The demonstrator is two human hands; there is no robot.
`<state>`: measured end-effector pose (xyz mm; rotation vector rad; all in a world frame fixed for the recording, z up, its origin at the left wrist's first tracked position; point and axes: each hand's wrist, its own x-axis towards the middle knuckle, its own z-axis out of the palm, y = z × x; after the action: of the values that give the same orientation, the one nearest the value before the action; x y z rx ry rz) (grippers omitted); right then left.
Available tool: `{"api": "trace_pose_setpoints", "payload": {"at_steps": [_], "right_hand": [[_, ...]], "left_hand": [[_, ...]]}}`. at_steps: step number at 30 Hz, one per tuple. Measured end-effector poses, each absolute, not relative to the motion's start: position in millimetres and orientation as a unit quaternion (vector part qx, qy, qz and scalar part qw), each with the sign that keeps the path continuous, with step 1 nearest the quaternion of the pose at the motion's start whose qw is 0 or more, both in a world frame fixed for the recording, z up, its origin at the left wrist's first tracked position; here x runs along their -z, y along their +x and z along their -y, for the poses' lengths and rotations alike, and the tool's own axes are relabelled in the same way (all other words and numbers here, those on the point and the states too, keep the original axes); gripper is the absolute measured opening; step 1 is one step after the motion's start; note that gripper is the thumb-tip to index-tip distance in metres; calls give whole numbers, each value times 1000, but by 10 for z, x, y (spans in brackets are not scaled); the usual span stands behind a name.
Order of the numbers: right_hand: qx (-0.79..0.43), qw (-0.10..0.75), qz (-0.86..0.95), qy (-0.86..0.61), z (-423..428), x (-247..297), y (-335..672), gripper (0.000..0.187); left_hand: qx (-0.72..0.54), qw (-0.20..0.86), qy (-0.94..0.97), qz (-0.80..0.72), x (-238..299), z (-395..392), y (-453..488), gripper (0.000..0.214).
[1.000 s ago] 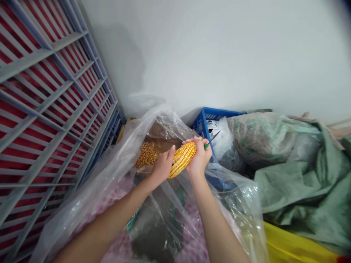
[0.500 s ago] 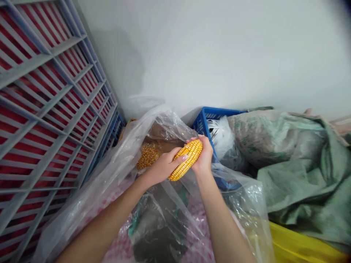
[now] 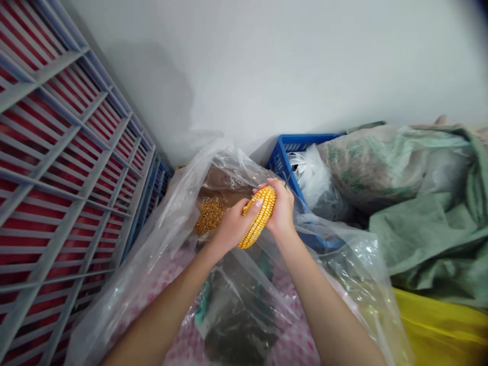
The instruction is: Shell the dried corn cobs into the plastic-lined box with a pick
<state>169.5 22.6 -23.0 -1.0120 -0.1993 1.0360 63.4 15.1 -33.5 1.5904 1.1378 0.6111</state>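
A yellow corn cob (image 3: 261,217), covered in kernels, is held at a tilt between my two hands. My left hand (image 3: 235,223) is closed around its lower left side, thumb lying along the kernels. Around the upper right side closes my right hand (image 3: 281,207), with some fingers hidden behind the cob. A thin dark rod with a bit of green (image 3: 288,179) shows at the right hand's knuckles; I cannot make out what it is. Below the hands spreads a clear plastic bag (image 3: 179,203), with a pile of loose corn kernels (image 3: 209,215) inside it.
Slatted crates (image 3: 76,168) with red behind the slats stand at the left. To the right are a blue basket (image 3: 280,157) holding a white plastic bag (image 3: 314,178), a stuffed woven sack (image 3: 373,165), green cloth (image 3: 419,234) and something yellow (image 3: 438,317). A white wall (image 3: 267,61) rises behind.
The cob is turned slightly more upright in my hands. The thin dark rod by my right hand has come into sight. The view has shifted a little.
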Motion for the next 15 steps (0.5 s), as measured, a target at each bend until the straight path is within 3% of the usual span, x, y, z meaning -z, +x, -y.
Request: {"api": "trace_pose_setpoints", "payload": {"at_steps": [10, 15], "right_hand": [[-470, 749, 104, -457, -216, 242, 1706, 16], [-465, 755, 77, -457, -233, 226, 1684, 17]], "left_hand": [[-284, 582, 610, -457, 303, -98, 685, 39], [-343, 510, 622, -485, 268, -76, 671, 28]]}}
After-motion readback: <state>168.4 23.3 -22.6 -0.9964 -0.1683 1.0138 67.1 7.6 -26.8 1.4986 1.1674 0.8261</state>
